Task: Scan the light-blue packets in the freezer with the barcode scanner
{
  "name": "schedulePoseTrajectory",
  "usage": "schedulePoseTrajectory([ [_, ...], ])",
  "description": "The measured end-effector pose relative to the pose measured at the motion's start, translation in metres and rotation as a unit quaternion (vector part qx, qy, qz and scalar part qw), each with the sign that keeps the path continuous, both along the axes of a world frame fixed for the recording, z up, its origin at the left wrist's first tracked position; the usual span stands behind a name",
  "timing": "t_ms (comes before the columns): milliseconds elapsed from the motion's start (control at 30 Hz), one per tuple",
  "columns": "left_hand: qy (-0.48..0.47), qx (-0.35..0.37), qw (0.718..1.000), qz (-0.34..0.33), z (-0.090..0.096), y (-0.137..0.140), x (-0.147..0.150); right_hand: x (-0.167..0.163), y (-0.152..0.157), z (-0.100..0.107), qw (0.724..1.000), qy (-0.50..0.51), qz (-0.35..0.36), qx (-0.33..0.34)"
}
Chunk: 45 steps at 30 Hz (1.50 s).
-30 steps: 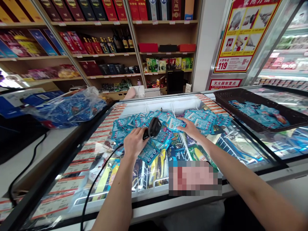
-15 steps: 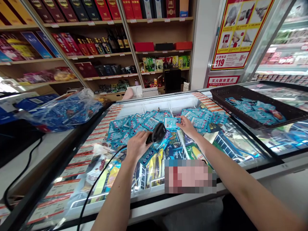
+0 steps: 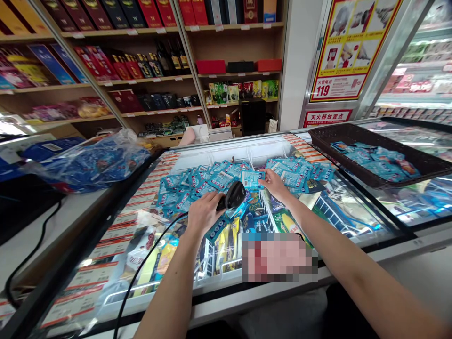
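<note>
My left hand is wrapped round the handle of a black corded barcode scanner, whose head points to the right. Its cable runs back toward me past my left forearm. Between the thumb and fingers of my right hand is the right end of a blue snack packet, its printed label side up. The scanner head is just to the left of and nearer me than this packet. Around both hands, many similar blue packets lie in a loose spread on the glass top of a freezer.
A dark brown basket with more blue packets stands at the right. At the left lies a clear plastic bag of blue packages. Frozen goods show under the glass. A blurred-out patch covers something at the near edge. Stocked shelves stand behind.
The scanner and my left hand have shifted very slightly to the right. My right hand keeps its hold on the packet in nearly the same place.
</note>
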<state>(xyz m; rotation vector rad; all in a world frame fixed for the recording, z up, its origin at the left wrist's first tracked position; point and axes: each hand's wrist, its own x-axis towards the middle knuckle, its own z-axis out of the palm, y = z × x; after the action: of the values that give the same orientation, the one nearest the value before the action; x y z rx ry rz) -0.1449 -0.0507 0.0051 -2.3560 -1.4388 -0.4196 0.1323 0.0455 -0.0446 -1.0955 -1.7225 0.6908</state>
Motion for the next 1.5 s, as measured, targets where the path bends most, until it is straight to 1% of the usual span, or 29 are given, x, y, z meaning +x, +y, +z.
schedulePoseTrajectory([
  [267,-0.002,0.005,1.0,-0.004,-0.002,0.001,0.0,0.0,0.001,-0.001,1.0,-0.012,-0.011,0.001],
  [400,-0.001,0.011,1.0,-0.001,-0.002,0.001,-0.001,-0.001,-0.003,0.002,1.0,-0.017,-0.016,0.004],
  [467,-0.002,0.02,1.0,0.003,-0.002,0.001,-0.003,-0.002,-0.006,0.006,0.999,-0.032,-0.033,0.012],
  [533,-0.004,0.029,0.999,0.011,-0.001,0.001,-0.006,-0.002,-0.01,0.009,0.995,-0.065,-0.073,0.031],
  [600,-0.008,0.038,0.999,0.023,-0.001,0.002,-0.01,-0.002,-0.013,0.01,0.984,-0.113,-0.122,0.059],
  [667,-0.014,0.046,0.998,0.034,0.0,0.003,-0.014,0.0,-0.015,0.01,0.967,-0.16,-0.177,0.086],
  [733,-0.019,0.055,0.997,0.045,0.001,0.003,-0.016,0.002,-0.017,0.009,0.946,-0.203,-0.235,0.093],
  [800,-0.022,0.064,0.996,0.059,0.002,0.003,-0.018,0.005,-0.019,0.009,0.924,-0.243,-0.283,0.086],
  [867,-0.028,0.073,0.994,0.077,0.003,0.002,-0.02,0.006,-0.023,0.01,0.905,-0.273,-0.315,0.083],
  [933,-0.039,0.082,0.991,0.097,0.003,0.002,-0.022,0.004,-0.028,0.013,0.894,-0.29,-0.328,0.096],
  [1000,-0.052,0.086,0.988,0.114,0.003,0.001,-0.024,0.002,-0.031,0.016,0.893,-0.306,-0.306,0.125],
  [1100,-0.065,0.085,0.985,0.135,0.003,0.001,-0.026,-0.003,-0.033,0.017,0.899,-0.348,-0.204,0.17],
  [1167,-0.065,0.083,0.984,0.142,0.002,0.002,-0.027,-0.005,-0.032,0.015,0.897,-0.373,-0.161,0.174],
  [1267,-0.064,0.085,0.984,0.143,0.001,0.002,-0.028,-0.005,-0.031,0.013,0.893,-0.381,-0.179,0.159],
  [1333,-0.068,0.09,0.983,0.145,0.001,0.003,-0.028,-0.005,-0.031,0.015,0.897,-0.372,-0.17,0.165],
  [1400,-0.071,0.097,0.981,0.15,0.001,0.003,-0.028,-0.007,-0.034,0.018,0.909,-0.358,-0.107,0.185],
  [1467,-0.07,0.103,0.98,0.155,0.001,0.003,-0.029,-0.012,-0.039,0.023,0.916,-0.344,-0.006,0.206],
  [1500,-0.07,0.105,0.979,0.157,0.001,0.003,-0.029,-0.015,-0.041,0.024,0.914,-0.34,0.048,0.215],
])
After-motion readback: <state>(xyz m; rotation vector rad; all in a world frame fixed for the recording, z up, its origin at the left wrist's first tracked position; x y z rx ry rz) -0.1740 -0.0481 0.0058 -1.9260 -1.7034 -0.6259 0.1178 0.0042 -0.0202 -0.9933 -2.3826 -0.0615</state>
